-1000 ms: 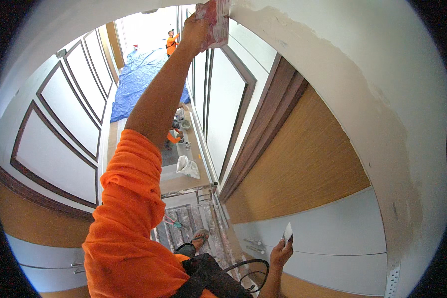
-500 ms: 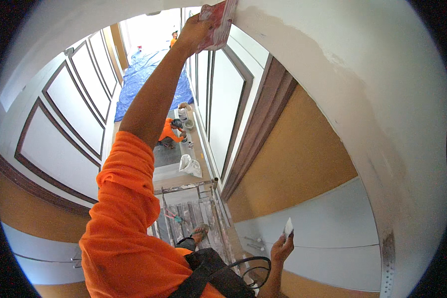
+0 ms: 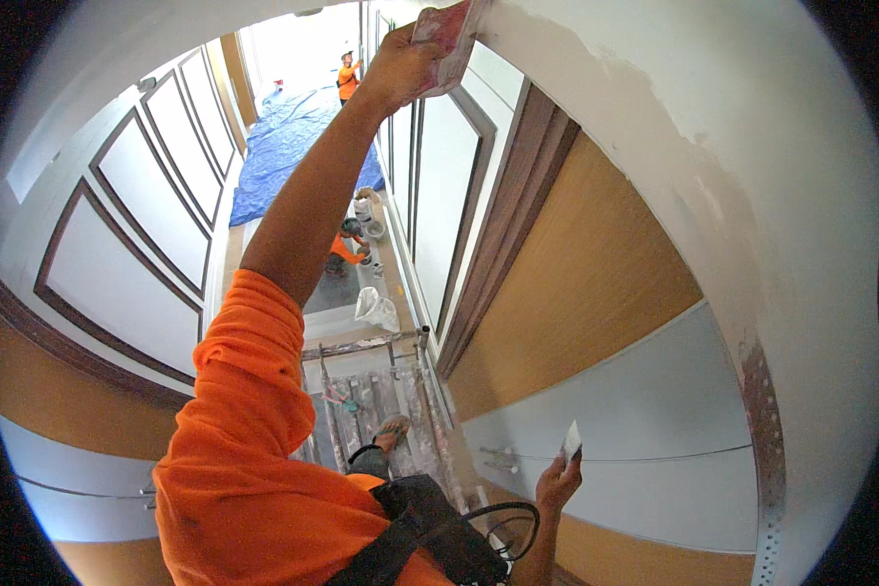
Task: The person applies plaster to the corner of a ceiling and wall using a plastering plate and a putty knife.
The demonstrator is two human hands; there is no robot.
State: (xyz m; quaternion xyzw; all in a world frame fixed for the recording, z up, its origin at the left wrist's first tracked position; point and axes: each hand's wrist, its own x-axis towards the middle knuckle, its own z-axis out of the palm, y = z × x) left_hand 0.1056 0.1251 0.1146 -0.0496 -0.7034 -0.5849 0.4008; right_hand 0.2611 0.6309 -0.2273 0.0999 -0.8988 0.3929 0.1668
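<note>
My left hand [image 3: 396, 68] is raised high and grips a reddish sanding block [image 3: 449, 34], pressed flat against the white filled wall [image 3: 674, 127] near its upper edge. Its orange-sleeved arm crosses the middle of the view. Down at the lower right, my right hand [image 3: 555, 483] holds a small white putty knife [image 3: 571, 441] blade-up, close to the grey-white lower panel of the same wall. I stand on a scaffold platform [image 3: 371, 400], and my sandalled foot [image 3: 393, 428] shows on its planks.
A black bag [image 3: 430, 527] with a cable hangs at my waist. Far below, a person in orange [image 3: 345, 246] crouches by buckets [image 3: 366, 210] and a white bag [image 3: 376, 310]. Another person [image 3: 347, 78] stands beyond a blue tarp [image 3: 288, 146] along the panelled corridor.
My left hand has slid the sanding block slightly along the wall's upper edge. The right hand with the putty knife stays about where it was.
</note>
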